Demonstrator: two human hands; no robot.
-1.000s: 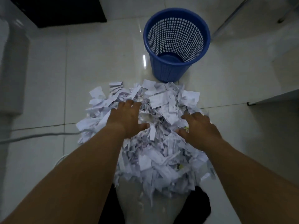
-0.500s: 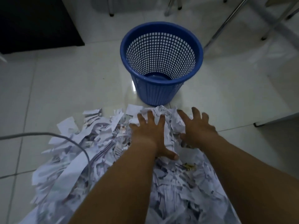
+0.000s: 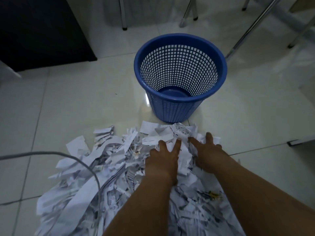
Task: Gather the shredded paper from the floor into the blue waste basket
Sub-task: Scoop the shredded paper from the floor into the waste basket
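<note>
1. So, the left hand (image 3: pixel 162 158) and right hand (image 3: pixel 208 149) lie side by side on the far edge of the shredded paper (image 3: pixel 117 169). Fingers are straight and splayed, pressing down, gripping nothing.
2. The blue waste basket (image 3: pixel 172 110) stands upright just beyond the fingertips and looks empty, probably parked close so each scoop travels little.
3. Most of the paper lies on the floor (image 3: pixel 81 99) behind and left of the hands, with a white cable (image 3: pixel 51 153) draped over it. That could snag.

One basket (image 3: pixel 175 109), one pile (image 3: pixel 119 150) — two hands (image 3: pixel 162 160) (image 3: pixel 207 150)
</note>
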